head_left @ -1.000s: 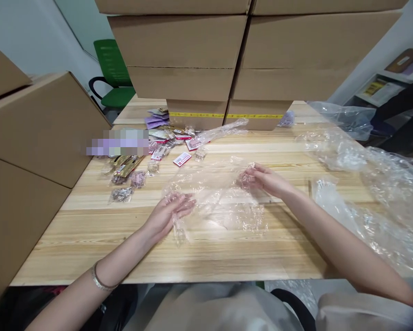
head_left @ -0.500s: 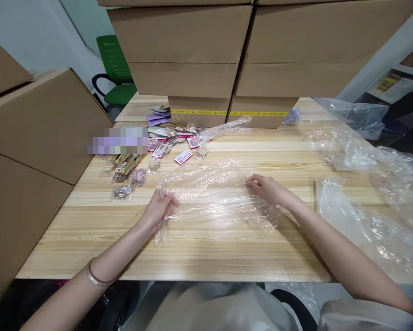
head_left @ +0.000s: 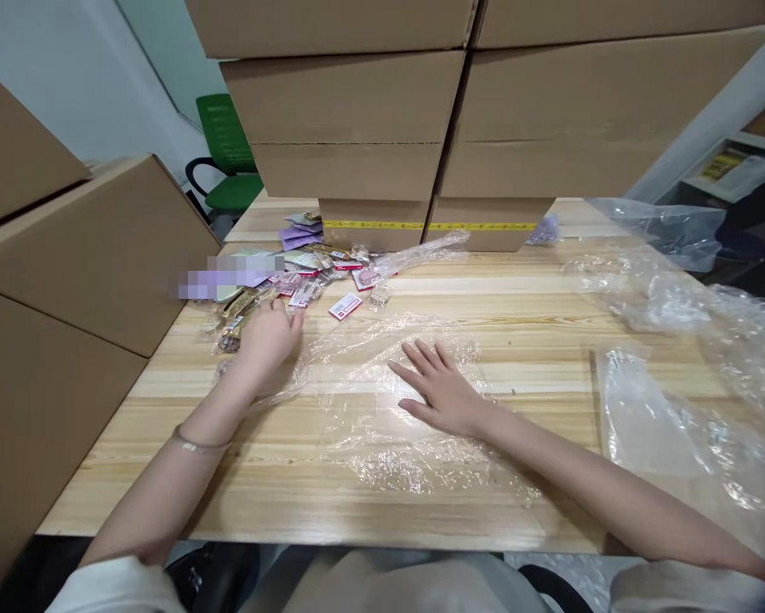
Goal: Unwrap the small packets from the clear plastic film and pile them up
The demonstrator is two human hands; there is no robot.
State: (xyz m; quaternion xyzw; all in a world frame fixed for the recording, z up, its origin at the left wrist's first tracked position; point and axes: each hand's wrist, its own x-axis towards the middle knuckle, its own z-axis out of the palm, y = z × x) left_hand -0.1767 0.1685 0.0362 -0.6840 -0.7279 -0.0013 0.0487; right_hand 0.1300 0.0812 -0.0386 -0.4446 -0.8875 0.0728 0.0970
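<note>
A sheet of clear plastic film [head_left: 388, 460] lies crumpled and spread on the wooden table. My right hand [head_left: 439, 393] rests palm down over it, open, with the fingers spread. Farther left, my left hand [head_left: 268, 340] reaches to the near edge of a heap of small wrapped packets. Its thumb stands apart from the fingers, and the hand looks open, though its fingertips partly merge with the heap. Close by are gold packets [head_left: 245, 305] and clear bags with pink-and-white cards [head_left: 302, 294]. A white card with a red edge [head_left: 345, 306] lies apart to the right.
Stacked cardboard boxes [head_left: 356, 102] with yellow tape rise at the back. Another large box [head_left: 82, 255] borders the left side. More clear plastic film [head_left: 650, 294] and a frosted bag [head_left: 637, 409] cover the right. Behind stands a green chair [head_left: 225, 140].
My left hand has let go of the film and moved up to the packets. My right hand has gone from pinching the film to lying spread on it. The film is now lower.
</note>
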